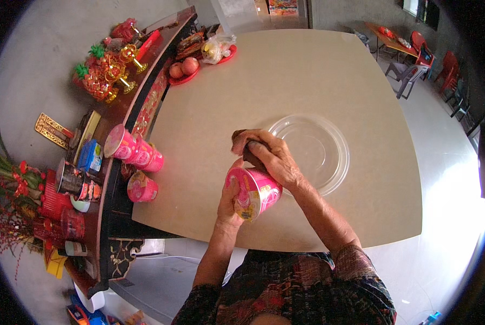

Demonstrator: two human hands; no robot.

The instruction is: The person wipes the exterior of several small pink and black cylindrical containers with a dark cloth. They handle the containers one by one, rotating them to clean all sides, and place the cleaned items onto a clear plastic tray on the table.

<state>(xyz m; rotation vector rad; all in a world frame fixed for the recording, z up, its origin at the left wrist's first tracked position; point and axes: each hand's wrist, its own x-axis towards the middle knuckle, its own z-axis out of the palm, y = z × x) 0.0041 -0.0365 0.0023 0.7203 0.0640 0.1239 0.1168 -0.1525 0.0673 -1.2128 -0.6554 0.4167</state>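
A wide beige worktop (307, 70) with rounded corners fills the middle of a room with a pale grey floor (448, 260); red plastic chairs (448, 67) and a small wooden table (394, 40) stand well apart at the far right. Against the worktop's left edge runs a dark carved altar table (112, 227).

At the near edge of the worktop, the left hand (229, 203) wraps round a pink instant-noodle cup (256, 192), holding it tilted, its yellow-patched label facing the camera. The right hand (272, 157) closes over the cup's top and grips a small dark thing (248, 149) whose kind I cannot tell. Just beyond the hands lies a clear round plastic lid (321, 146), flat on the worktop.

On the left, pink cups of the same kind (131, 149) lie stacked on their sides, another (142, 187) just beside them. A blue carton (90, 156) sits on the altar table, with gold pineapple ornaments (99, 76), red flowers (15, 184) and a red plate of fruit (184, 70) farther along.
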